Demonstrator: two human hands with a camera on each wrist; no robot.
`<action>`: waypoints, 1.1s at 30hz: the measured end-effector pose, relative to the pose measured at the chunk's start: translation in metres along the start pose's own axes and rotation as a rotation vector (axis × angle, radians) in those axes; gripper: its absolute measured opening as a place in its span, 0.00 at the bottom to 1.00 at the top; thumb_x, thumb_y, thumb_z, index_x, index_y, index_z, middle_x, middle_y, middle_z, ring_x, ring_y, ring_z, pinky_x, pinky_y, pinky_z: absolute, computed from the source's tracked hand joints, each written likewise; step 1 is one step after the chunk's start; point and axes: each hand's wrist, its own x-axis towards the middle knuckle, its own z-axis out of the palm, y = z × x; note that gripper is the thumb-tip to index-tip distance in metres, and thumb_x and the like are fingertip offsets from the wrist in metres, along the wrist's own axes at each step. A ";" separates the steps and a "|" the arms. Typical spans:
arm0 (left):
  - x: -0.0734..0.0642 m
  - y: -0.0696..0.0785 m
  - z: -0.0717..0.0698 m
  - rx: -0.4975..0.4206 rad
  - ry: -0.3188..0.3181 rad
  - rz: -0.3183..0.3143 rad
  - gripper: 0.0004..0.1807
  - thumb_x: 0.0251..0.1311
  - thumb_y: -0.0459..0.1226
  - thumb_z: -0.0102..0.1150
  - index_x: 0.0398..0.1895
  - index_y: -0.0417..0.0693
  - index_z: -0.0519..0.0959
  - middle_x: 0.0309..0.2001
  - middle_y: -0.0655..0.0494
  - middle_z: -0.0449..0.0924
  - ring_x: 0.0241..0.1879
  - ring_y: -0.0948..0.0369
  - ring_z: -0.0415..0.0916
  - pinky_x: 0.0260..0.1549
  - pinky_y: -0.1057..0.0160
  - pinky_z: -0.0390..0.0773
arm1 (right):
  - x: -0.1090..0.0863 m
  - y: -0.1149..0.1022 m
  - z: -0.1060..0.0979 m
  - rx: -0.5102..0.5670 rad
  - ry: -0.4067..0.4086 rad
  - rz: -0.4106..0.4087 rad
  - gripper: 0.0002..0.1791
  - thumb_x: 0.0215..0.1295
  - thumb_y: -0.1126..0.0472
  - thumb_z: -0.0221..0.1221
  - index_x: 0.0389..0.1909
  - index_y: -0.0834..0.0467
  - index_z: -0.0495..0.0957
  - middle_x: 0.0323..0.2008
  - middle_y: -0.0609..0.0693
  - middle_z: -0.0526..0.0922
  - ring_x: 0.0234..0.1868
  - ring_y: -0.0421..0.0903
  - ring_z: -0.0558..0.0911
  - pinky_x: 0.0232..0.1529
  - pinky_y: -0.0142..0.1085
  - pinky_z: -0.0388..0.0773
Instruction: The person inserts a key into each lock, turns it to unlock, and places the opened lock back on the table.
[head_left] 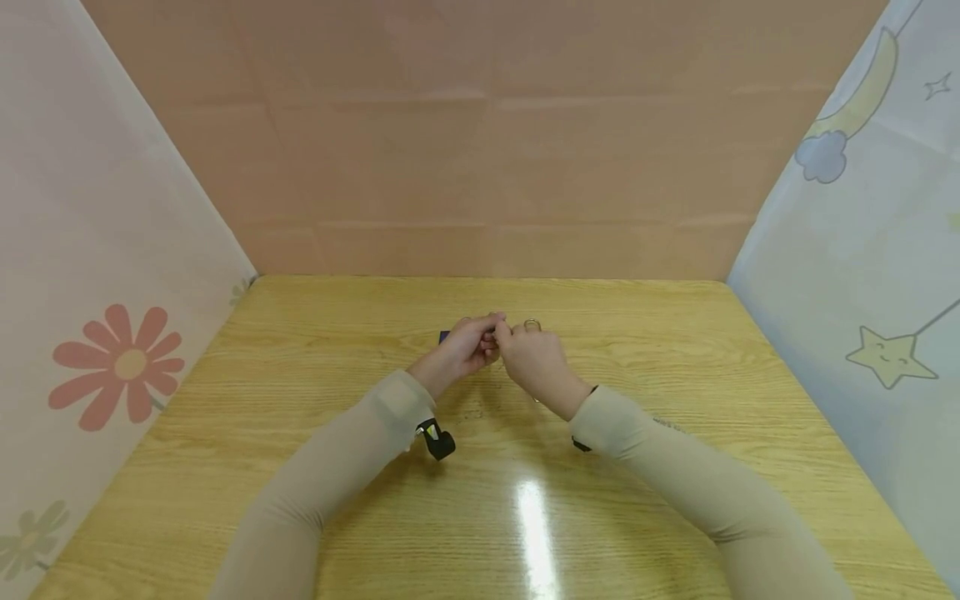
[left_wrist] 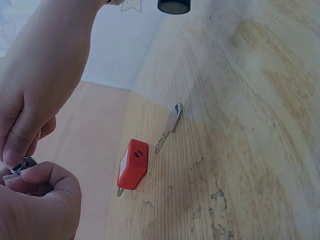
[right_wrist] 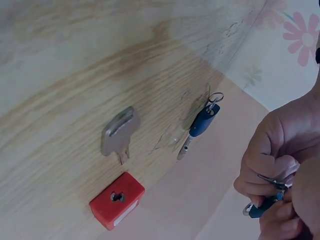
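Note:
In the head view my left hand [head_left: 472, 343] and right hand [head_left: 536, 358] meet over the far middle of the table. Between them, in the right wrist view, is a small blue padlock [right_wrist: 261, 207] with its metal shackle pointing left. Curled fingers of my left hand [right_wrist: 275, 150] hold the padlock. Thin metal keys [right_wrist: 274, 181] stick out at its keyhole end, where fingertips of my right hand [right_wrist: 282, 217] pinch. The left wrist view shows a shiny metal piece [left_wrist: 22, 166] under the right fingertips; fingers hide much of the lock.
On the table stands a red padlock [right_wrist: 117, 200], its keyhole facing the cameras. A loose silver key [left_wrist: 170, 125] lies beside it. Another blue padlock [right_wrist: 202, 122], with a key ring at its end, lies farther left. Patterned side walls and a plain back wall [head_left: 487, 167] enclose the table.

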 end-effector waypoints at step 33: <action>0.001 -0.005 -0.002 0.021 0.045 0.039 0.20 0.72 0.39 0.50 0.18 0.47 0.73 0.13 0.60 0.66 0.14 0.68 0.58 0.17 0.73 0.63 | 0.014 0.014 -0.001 1.953 -0.551 0.805 0.17 0.78 0.60 0.38 0.28 0.59 0.67 0.12 0.40 0.59 0.10 0.34 0.54 0.13 0.26 0.52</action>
